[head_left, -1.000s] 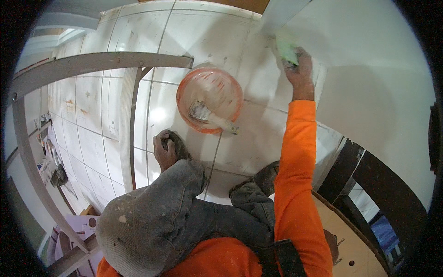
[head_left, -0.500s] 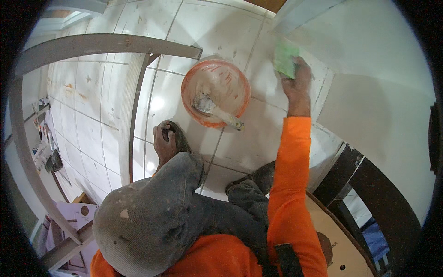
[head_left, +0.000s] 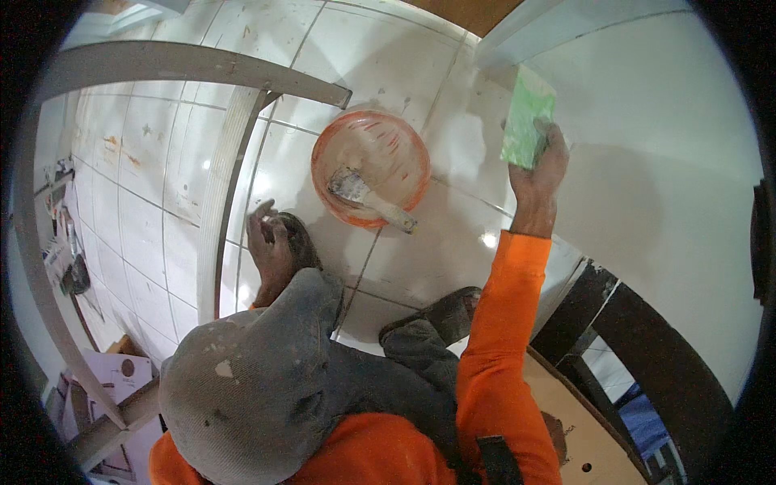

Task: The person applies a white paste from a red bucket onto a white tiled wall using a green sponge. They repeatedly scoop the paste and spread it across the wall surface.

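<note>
My right hand [head_left: 540, 162] grips a sheet of green sandpaper [head_left: 529, 113] dusted with white, held up close to the pale wall [head_left: 638, 105] on the right. Down by my left shoe [head_left: 301, 242], my left hand [head_left: 271, 246] is empty, its fingers loosely bent and apart. Between my hands, on the tiled floor, stands a round orange-red bowl [head_left: 404, 153] smeared with whitish residue. A putty knife [head_left: 368, 198] caked in white lies in it, its handle resting over the near right rim.
A wooden frame [head_left: 226, 153] with legs and a curved-looking bar stands on the left. Dark slats [head_left: 647, 339] of furniture and a tan board [head_left: 582, 436] lie at the lower right. Tools [head_left: 73, 250] are gathered at the far left, above a lilac panel [head_left: 121, 372].
My right hand has lifted the sandpaper toward the right and it now shows sharply. My left hand's fingers have loosened and spread beside the shoe. The view has shifted slightly.
</note>
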The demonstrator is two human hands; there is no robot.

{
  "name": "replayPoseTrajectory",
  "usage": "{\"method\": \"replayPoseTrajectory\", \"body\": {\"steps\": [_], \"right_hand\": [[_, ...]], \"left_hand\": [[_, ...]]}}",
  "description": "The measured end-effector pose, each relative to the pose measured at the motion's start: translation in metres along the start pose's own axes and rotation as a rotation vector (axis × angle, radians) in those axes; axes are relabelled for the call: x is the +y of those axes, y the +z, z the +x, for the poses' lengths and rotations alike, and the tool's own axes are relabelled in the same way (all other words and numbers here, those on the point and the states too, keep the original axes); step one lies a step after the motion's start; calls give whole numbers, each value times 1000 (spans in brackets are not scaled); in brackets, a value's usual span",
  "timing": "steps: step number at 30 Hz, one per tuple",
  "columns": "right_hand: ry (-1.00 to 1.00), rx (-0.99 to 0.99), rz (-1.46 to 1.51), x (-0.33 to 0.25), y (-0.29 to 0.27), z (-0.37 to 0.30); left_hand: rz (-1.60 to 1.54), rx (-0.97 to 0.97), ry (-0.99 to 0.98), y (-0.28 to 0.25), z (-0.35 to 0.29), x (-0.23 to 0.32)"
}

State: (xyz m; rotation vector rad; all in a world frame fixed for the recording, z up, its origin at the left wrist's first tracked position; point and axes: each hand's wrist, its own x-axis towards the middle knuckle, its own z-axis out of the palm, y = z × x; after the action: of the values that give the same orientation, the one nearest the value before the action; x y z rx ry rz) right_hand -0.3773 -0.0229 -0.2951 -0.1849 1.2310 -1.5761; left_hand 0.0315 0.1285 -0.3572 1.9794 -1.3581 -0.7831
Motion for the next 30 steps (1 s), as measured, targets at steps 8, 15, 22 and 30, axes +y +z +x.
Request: {"method": "replayPoseTrajectory", "body": {"steps": [8, 15, 22, 30], "right_hand": [[42, -270, -627, -67, -5, -25], [137, -339, -874, -87, 35, -90], [93, -149, -516, -82, -26, -140], [34, -64, -47, -18, -37, -119]], "left_hand": [[-529, -459, 123, 51, 62, 112], [-777, -1099, 73, 95, 44, 205], [-459, -1243, 337, 103, 23, 200], [-171, -1226, 442, 84, 66, 220]]}}
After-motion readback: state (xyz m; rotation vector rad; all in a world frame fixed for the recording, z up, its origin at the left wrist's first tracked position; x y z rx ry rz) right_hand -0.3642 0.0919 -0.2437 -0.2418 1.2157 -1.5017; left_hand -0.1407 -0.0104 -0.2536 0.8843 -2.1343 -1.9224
